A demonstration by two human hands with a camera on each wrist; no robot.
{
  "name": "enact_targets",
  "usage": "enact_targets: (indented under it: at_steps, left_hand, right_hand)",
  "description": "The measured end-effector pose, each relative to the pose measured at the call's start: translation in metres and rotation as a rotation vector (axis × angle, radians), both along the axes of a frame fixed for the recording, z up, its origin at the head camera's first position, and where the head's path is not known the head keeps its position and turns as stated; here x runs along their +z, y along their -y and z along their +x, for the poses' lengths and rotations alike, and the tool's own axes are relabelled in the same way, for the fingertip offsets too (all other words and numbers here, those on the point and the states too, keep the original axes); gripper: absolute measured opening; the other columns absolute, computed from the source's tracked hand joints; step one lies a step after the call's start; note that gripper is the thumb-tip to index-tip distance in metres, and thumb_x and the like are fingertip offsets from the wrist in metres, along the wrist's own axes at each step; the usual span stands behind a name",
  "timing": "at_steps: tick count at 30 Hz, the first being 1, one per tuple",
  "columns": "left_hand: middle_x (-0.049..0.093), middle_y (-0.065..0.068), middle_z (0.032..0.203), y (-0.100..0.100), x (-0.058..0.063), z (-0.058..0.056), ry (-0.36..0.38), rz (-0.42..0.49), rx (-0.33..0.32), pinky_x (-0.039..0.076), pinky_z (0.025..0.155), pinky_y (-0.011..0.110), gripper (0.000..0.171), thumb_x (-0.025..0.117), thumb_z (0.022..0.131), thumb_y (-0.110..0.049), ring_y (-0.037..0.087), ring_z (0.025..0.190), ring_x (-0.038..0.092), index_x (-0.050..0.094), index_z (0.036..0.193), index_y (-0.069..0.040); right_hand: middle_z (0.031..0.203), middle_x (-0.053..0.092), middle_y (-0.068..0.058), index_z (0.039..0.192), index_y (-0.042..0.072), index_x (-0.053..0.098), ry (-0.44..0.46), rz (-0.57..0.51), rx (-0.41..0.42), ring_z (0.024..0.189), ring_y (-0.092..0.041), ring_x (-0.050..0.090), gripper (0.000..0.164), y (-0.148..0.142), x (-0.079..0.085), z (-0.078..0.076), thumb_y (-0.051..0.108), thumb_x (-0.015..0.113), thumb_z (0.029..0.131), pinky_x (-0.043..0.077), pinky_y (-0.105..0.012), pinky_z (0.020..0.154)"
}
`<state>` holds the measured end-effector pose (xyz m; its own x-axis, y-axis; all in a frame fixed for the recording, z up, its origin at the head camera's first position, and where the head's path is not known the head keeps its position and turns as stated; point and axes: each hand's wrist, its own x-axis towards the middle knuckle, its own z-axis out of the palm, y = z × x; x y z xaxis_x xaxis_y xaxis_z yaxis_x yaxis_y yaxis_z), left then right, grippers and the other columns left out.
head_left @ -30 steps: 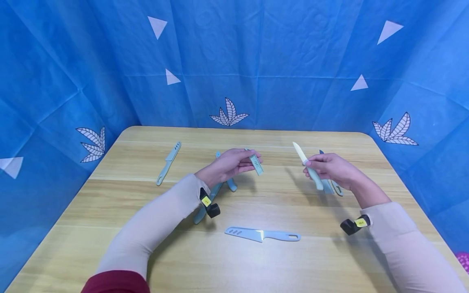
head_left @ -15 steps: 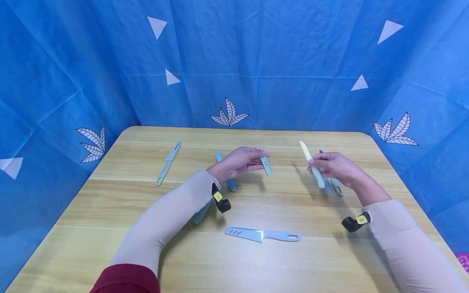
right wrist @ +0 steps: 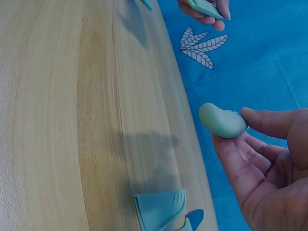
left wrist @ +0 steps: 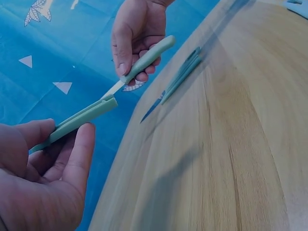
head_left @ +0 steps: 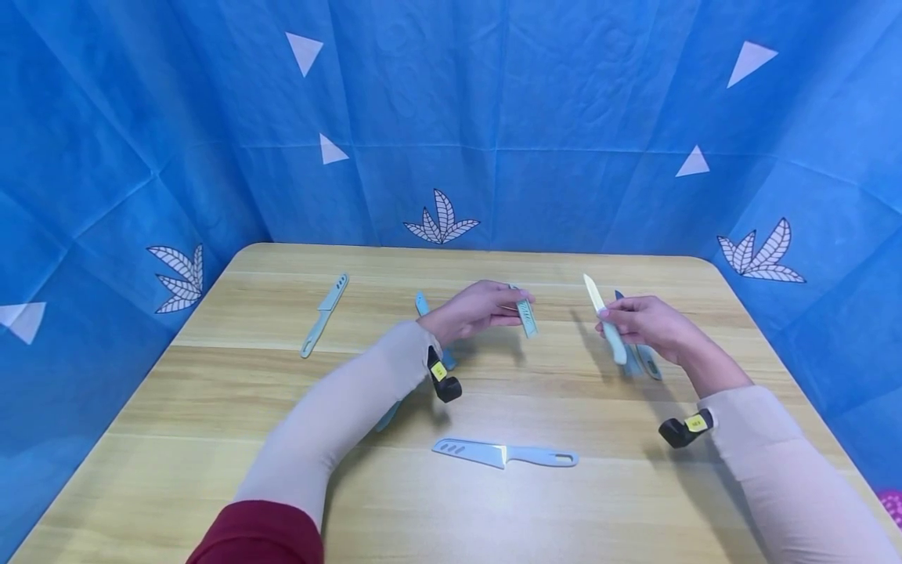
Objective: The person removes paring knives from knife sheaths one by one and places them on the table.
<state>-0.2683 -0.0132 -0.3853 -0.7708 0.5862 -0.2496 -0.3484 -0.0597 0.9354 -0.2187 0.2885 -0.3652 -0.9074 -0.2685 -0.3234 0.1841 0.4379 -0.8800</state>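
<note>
My left hand (head_left: 482, 309) pinches a pale green knife sheath (head_left: 526, 317) between thumb and fingers, above the table. To its right, my right hand (head_left: 651, 325) grips a small paring knife (head_left: 615, 343) by its pale green handle, with the bare blade pointing up and away. Knife and sheath stand apart in the head view. From the left wrist, the sheath (left wrist: 84, 117) overlaps the blade near its open end. In the right wrist view the knife handle (right wrist: 222, 120) faces the camera and hides the blade. Below the right hand lie a teal sheath (right wrist: 161, 207) and a dark blue blade (right wrist: 195, 219).
A sheathed knife (head_left: 503, 453) lies across the table (head_left: 564, 517) toward the front. Another sheathed knife (head_left: 324, 316) rests at the back left. Under my left arm, a blue piece (head_left: 422, 302) and a teal handle (head_left: 386, 417) are partly covered. A blue curtain (head_left: 564, 157) surrounds the table.
My left hand has moved right with the sheath, closer to the knife. My right hand has shifted slightly right, still gripping the knife. The things on the table have stayed put.
</note>
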Motion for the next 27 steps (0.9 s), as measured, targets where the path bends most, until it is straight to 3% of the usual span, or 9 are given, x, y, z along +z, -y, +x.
enact_targets:
  at_steps: [11, 19, 27]
  left_hand:
    - [0.068, 0.013, 0.101, -0.016, -0.012, -0.008, 0.026, -0.029, 0.016, 0.050, 0.101, 0.042, 0.030, 0.061, 0.097, -0.012, 0.021, 0.089, 0.068, 0.061, 0.120, 0.008]
    - [0.069, 0.014, 0.095, -0.026, -0.015, -0.012, 0.023, -0.057, 0.011, 0.053, 0.097, 0.041, 0.017, 0.068, 0.093, -0.013, 0.021, 0.085, 0.068, 0.068, 0.101, 0.003]
    - [0.068, 0.014, 0.095, -0.037, -0.018, -0.013, 0.003, -0.078, -0.023, 0.055, 0.093, 0.037, 0.016, 0.065, 0.095, -0.009, 0.021, 0.084, 0.067, 0.067, 0.103, 0.005]
  right_hand:
    - [0.108, 0.067, -0.015, 0.131, -0.015, 0.044, -0.001, 0.006, -0.007, 0.093, -0.016, 0.066, 0.048, -0.003, -0.009, -0.005, 0.023, 0.053, 0.103, 0.057, -0.025, 0.082]
    - [0.114, 0.066, -0.017, 0.131, -0.014, 0.046, -0.011, 0.065, -0.005, 0.095, -0.014, 0.063, 0.050, -0.006, -0.013, -0.007, 0.026, 0.054, 0.102, 0.056, -0.023, 0.084]
    - [0.111, 0.065, -0.018, 0.130, -0.014, 0.047, -0.007, 0.074, -0.008, 0.093, -0.014, 0.064, 0.049, -0.007, -0.015, -0.008, 0.025, 0.055, 0.102, 0.057, -0.028, 0.086]
